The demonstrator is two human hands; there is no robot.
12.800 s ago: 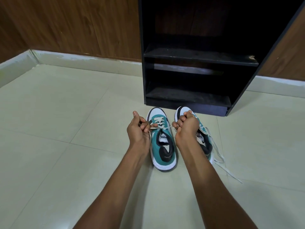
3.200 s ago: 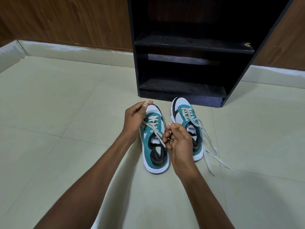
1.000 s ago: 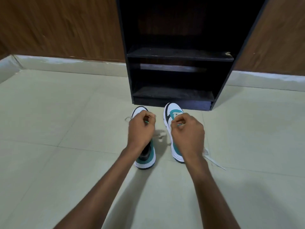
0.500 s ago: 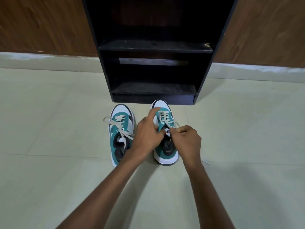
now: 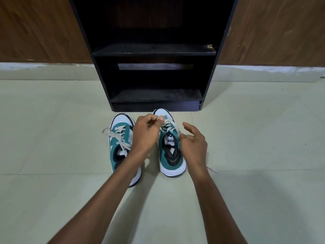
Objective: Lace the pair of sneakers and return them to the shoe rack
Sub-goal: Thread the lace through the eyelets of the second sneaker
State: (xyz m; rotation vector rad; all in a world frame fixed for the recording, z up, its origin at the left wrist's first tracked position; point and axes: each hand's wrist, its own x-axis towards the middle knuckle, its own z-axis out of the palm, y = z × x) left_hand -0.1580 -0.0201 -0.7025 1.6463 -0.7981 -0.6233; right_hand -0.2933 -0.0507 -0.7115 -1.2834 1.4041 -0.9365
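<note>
Two teal-and-white sneakers stand side by side on the floor, toes toward the black shoe rack. The left sneaker has loose cream laces spread across its top. Over the right sneaker, my left hand pinches a cream lace near the toe end. My right hand hovers at that shoe's right side with fingers curled and partly spread; a lace seems to run under it, but whether it grips it is hidden. A lace end trails on the floor.
The rack's two dark shelves hold nothing; its lower shelf lies just beyond the shoe toes. A brown wooden wall with a pale skirting runs behind. Pale floor tiles stretch all round.
Both hands left the left sneaker and came to the right one. In the last half second my left hand rose toward the toe laces and my right hand's fingers spread.
</note>
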